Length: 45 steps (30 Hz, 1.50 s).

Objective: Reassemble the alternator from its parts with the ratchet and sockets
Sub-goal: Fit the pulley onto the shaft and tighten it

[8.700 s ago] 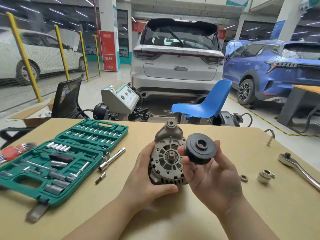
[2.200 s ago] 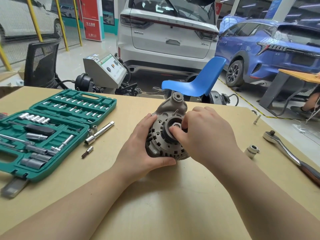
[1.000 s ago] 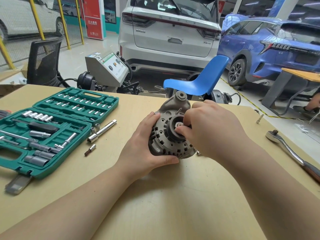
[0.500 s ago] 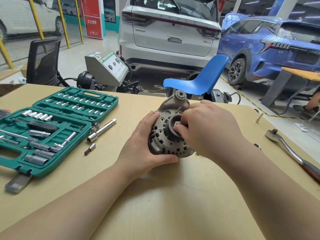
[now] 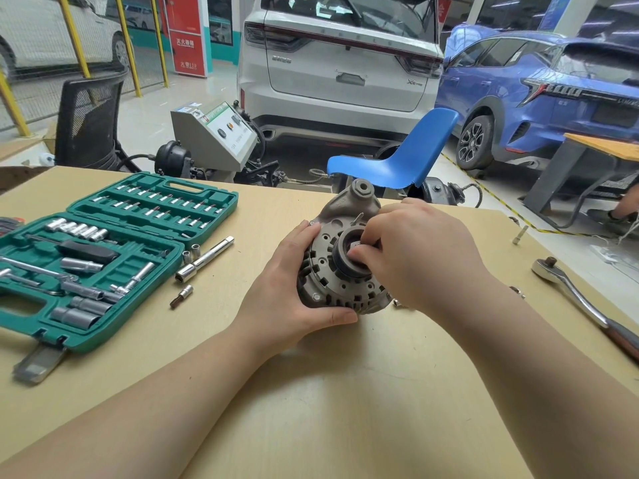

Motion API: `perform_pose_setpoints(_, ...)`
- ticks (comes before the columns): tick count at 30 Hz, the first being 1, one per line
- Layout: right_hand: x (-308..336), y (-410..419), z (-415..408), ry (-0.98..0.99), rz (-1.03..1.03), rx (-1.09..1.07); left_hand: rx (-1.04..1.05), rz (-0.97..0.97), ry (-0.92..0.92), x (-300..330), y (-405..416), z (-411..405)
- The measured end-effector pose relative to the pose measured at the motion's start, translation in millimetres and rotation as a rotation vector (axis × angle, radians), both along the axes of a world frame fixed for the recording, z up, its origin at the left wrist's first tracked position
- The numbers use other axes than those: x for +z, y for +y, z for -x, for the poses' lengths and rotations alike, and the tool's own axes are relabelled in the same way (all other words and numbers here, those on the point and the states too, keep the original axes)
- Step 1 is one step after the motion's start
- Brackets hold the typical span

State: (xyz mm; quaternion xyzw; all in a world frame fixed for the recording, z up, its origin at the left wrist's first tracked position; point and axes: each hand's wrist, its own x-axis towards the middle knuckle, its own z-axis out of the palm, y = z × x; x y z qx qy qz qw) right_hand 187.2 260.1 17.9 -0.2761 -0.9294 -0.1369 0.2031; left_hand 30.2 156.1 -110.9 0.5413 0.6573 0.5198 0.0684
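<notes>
Under left hand: alternator gripped, steadied on table. Right hand fingertips pinch nut inside pulley, likely hand-starting thread.

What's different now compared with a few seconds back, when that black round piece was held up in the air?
The black pulley has gone from the right hand onto the front of the alternator; that hand's fingertips now pinch at its centre, on something too hidden to name. The left hand grips the alternator as before. The ratchet and green socket case lie untouched on the table.
</notes>
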Motion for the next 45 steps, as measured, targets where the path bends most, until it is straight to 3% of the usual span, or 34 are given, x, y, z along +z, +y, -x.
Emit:
perform_pose_setpoints(13, -4, -5, -4, 0.060, -0.007, 0.015, 0.003, -0.001, 0.009, 1, 0, -1)
perform_pose_setpoints(28, -6, 2, 2, 0.117, 0.166, -0.049, -0.010, -0.023, 0.002, -2, 2, 1)
perform_pose_setpoints(37, -3, 6, -14, 0.390, 0.293, 0.028, -0.012, -0.025, 0.008, -4, 3, 2)
perform_pose_setpoints(45, -38, 23, -25, 0.682, 0.478, 0.065, -0.010, -0.027, 0.013, -2, 2, 3)
